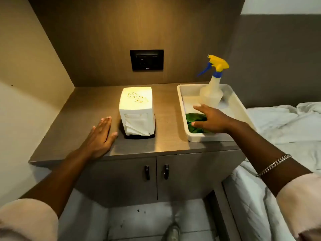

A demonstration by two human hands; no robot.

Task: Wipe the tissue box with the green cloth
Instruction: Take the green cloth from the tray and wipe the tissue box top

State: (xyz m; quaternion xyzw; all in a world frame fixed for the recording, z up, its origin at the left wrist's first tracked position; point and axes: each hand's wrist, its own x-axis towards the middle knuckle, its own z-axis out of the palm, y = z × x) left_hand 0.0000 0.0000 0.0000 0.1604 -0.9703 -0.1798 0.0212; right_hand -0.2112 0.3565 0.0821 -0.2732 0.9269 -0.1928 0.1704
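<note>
A white tissue box stands upright on a dark base in the middle of the wooden cabinet top, with brownish specks on its top face and tissues hanging from its front slot. The green cloth lies crumpled in the near end of a white tray to the box's right. My right hand is over the cloth, fingers spread, thumb touching it; a firm grip does not show. Flat on the counter just left of the box rests my left hand, fingers together, holding nothing.
A spray bottle with a yellow and blue trigger stands at the far end of the tray. A black socket panel is on the back wall. The cabinet has two doors with dark handles. A bed with white sheets lies to the right.
</note>
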